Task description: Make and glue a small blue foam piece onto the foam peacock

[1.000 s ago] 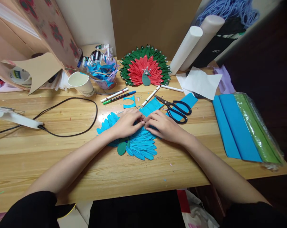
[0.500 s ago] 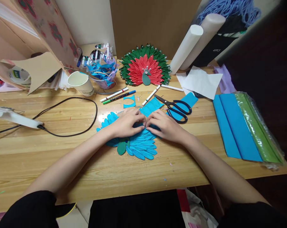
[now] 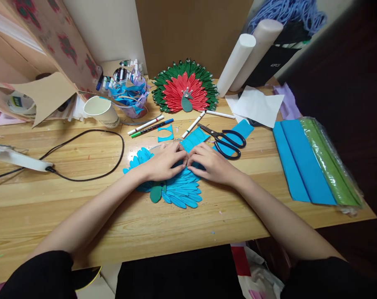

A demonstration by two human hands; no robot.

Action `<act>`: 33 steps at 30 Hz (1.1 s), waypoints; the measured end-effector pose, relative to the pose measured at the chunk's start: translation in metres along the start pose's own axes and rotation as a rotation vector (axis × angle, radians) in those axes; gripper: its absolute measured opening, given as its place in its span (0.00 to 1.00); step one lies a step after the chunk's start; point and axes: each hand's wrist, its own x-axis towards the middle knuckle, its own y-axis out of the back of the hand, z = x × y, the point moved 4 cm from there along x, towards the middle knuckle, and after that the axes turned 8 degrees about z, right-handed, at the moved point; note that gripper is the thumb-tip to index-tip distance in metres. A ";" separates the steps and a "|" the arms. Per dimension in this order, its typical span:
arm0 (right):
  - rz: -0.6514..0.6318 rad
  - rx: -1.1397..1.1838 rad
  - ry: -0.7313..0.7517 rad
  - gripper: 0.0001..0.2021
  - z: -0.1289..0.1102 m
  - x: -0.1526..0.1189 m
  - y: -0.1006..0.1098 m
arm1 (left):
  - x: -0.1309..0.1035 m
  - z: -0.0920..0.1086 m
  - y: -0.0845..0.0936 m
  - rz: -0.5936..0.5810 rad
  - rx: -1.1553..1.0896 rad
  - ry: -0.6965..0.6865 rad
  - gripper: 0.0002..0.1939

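Note:
A blue paper peacock point(image 3: 182, 192) with layered, petal-like feathers and a green body point(image 3: 156, 193) lies on the wooden table. Over its upper part, my left hand point(image 3: 167, 161) and my right hand point(image 3: 209, 164) meet fingertip to fingertip. Both are pinched closed; whatever sits between the fingers is too small or hidden to make out. Just beyond the hands lies a strip of blue crepe paper point(image 3: 194, 139). Black-handled scissors point(image 3: 227, 141) rest to the right, partly over a second blue piece point(image 3: 242, 129).
A finished-looking green and red paper peacock point(image 3: 186, 89) stands at the back. Markers point(image 3: 151, 128) and a paper cup point(image 3: 101, 111) are at the left rear. A white glue gun point(image 3: 20, 158) with a black cord lies far left. Folded blue paper point(image 3: 303, 166) lies right.
The whole view has shifted slightly, so things appear a little further left. My hands keep the same pinched pose over the blue peacock.

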 end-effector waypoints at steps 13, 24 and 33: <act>0.030 0.053 -0.047 0.03 -0.001 -0.001 -0.002 | -0.002 0.000 0.001 0.013 -0.107 -0.030 0.06; 0.023 0.089 -0.047 0.04 0.000 0.000 -0.002 | -0.001 0.001 0.002 0.014 -0.109 -0.021 0.07; 0.067 0.174 -0.145 0.05 0.010 -0.006 0.017 | 0.000 0.000 0.008 0.018 -0.101 0.025 0.08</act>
